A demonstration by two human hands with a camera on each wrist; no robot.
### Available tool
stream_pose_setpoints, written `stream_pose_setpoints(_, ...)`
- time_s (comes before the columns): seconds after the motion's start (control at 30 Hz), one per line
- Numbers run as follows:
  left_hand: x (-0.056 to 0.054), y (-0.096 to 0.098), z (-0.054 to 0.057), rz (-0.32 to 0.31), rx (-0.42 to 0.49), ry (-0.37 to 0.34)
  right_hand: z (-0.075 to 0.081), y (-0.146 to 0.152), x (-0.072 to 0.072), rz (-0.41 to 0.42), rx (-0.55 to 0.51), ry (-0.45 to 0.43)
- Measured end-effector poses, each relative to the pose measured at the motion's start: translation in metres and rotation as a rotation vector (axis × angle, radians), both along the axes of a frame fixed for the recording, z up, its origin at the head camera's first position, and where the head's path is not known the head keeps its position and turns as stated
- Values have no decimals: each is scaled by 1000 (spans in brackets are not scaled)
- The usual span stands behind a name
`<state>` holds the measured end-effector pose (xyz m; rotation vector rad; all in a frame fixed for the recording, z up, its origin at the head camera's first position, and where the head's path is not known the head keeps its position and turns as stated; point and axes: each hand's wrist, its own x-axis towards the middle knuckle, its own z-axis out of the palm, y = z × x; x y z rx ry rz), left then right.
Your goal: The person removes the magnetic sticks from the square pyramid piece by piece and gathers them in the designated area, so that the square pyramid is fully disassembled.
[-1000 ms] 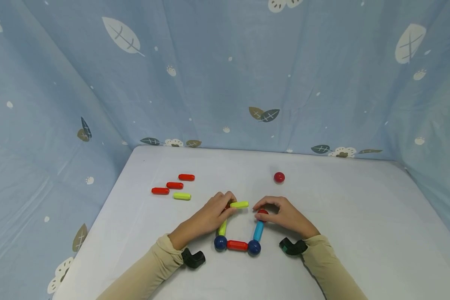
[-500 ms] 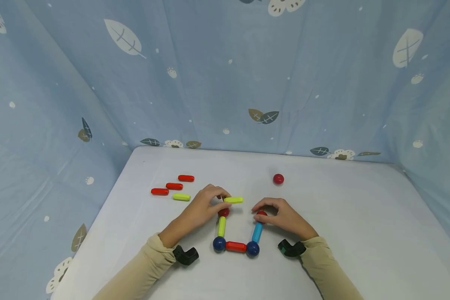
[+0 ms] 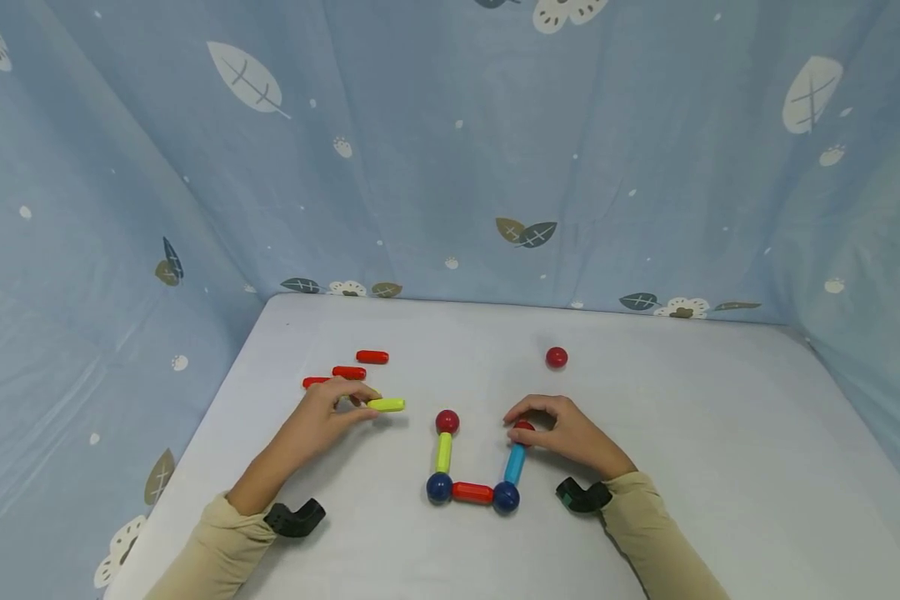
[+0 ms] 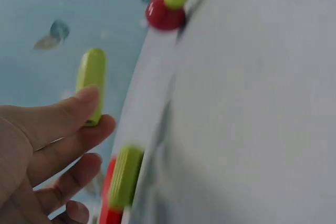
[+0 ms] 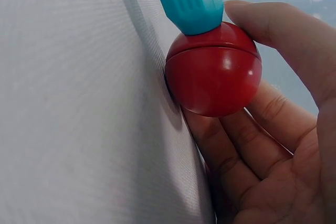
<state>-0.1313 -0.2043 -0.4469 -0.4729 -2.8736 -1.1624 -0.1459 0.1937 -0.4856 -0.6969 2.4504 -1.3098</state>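
Observation:
My left hand (image 3: 317, 421) pinches a yellow-green rod (image 3: 387, 405) between thumb and fingers, above the table at the left. The left wrist view shows this held rod (image 4: 92, 72) clear of the tabletop. My right hand (image 3: 570, 432) holds a red ball (image 5: 214, 72), which joins the end of a blue rod (image 3: 515, 463). That rod belongs to a U shape on the table: two dark blue balls (image 3: 439, 488) linked by a red rod (image 3: 472, 492), with a yellow-green rod (image 3: 443, 452) leading to another red ball (image 3: 447, 422).
Three loose red rods (image 3: 372, 357) lie at the back left, one partly covered by my left hand. A second loose yellow-green rod (image 4: 125, 177), mostly hidden in the head view, lies beside them. One separate red ball (image 3: 557, 357) sits toward the back of the white table (image 3: 682, 400).
My left hand has moved left from the U shape to the loose rods, carrying the yellow-green rod and uncovering the left red ball. My right hand has stayed at its ball.

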Motion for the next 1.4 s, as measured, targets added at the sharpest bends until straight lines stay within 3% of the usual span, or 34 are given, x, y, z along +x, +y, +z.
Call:
stream_pose_setpoints(0.2, 2, -38, 0, 49, -92, -23, 1, 1, 2, -10, -10, -5)
stream_pose_setpoints(0.43, 0, -55, 0, 36, -132, -22, 1, 2, 1, -8, -2, -4)
stream_pose_setpoints(0.87, -3, -58, -9, 30, -123, -12, 3, 1, 1, -12, -8, -2)
stream_pose_setpoints(1.17, -1, -55, -3, 48, -115, -39, 2, -1, 1, -29, -2, -14)
stream_pose_setpoints(1.4, 6, -41, 1, 45, -97, 30, 1, -2, 1, -57, 26, -29)
